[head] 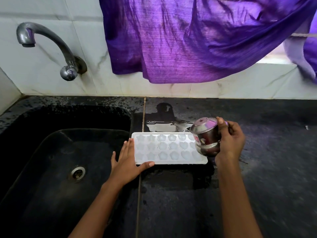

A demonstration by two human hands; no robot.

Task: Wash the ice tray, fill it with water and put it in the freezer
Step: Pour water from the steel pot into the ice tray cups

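With the ice tray flat on the wet desk just right of the sink, the left hand, fingers straight, should brace its left end while the right hand, gripping the tilted steel jug, pours thinly, cell by cell.

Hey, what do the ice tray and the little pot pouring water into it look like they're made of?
Ice tray: probably plastic, white, slightly translucent, with a dull sheen; its flower and heart cavities look moulded.
Pot: metal, likely stainless steel, polished; it mirrors its surroundings and shows bright highlights.
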